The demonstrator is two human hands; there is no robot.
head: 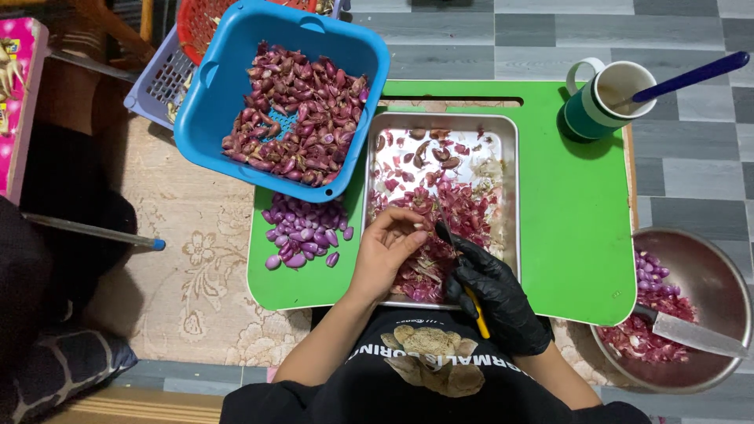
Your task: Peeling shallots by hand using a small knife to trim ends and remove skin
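Hands over the metal tray [510,196] of shallot peelings: bare left hand [385,251] pinches a shallot, mostly hidden by its fingers. Gloved right hand [495,294] grips a yellow-handled knife [463,271], blade partly obscured, just beside the left fingertips.

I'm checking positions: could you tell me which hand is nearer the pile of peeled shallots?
Left. The left hand is just right of the peeled shallots; the gloved right hand is farther right.

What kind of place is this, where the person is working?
Probably a home floor used for kitchen work. A green board lies low over grey floor tiles and a patterned rug, and a blue basket holds unpeeled shallots.
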